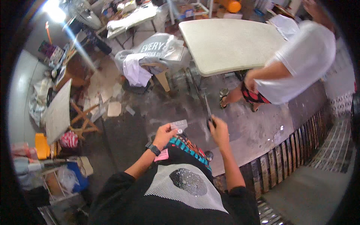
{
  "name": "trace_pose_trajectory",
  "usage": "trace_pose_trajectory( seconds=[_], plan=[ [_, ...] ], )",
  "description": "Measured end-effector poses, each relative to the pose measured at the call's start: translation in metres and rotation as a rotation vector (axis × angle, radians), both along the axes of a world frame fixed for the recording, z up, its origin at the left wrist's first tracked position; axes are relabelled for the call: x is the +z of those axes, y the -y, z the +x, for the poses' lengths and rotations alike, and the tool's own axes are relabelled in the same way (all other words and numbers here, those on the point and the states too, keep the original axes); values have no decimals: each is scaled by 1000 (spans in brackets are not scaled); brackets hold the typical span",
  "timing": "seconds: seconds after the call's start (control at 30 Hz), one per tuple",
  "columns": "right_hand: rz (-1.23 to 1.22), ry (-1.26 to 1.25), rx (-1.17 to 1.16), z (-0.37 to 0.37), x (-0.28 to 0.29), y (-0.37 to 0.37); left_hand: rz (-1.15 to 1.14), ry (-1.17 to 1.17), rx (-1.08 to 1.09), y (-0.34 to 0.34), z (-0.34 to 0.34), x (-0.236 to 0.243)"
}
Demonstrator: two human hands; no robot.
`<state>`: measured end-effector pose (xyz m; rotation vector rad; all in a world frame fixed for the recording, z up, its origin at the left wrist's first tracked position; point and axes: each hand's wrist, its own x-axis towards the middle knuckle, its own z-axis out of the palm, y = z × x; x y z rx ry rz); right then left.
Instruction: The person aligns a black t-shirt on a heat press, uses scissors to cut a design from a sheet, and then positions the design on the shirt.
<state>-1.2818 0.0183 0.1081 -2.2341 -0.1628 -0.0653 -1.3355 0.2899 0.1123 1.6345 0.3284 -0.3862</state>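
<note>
In front of my waist, my left hand [165,135] pinches a small, translucent greyish piece [179,124] with print on it, perhaps plastic. A small round white spot [180,131] shows just below that piece; I cannot tell what it is. My right hand [219,132] is closed round the dark handles of a pair of scissors [208,107]. Their long, narrow blades point away from me, toward the table, and look closed or nearly so. The scissors and the translucent piece are apart.
Ahead stands a cream folding table [232,45], with a person in a white shirt [300,60] at its right side. A chair [161,77] draped with bags and cloth is left of it. Slatted railing [288,159] runs along the right. Clutter and a tilted board [58,112] lie left.
</note>
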Motion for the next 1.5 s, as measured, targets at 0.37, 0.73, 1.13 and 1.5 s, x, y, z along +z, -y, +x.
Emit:
trace_pose_trajectory(
  seconds=[0.37, 0.73, 1.13, 1.5],
  plan=[
    [-367, 333, -141, 435, -43, -82, -151, 61, 266, -77, 207, -16],
    [79, -154, -101, 528, -24, -172, -157, 39, 15, -170, 487, 7],
    [166, -397, -406, 722, -45, -134, 165, 242, -278, -233, 815, -44],
    [32, -66, -585, 734, -27, -199, 664, -219, -1359, -324, 969, -322]
  ],
)
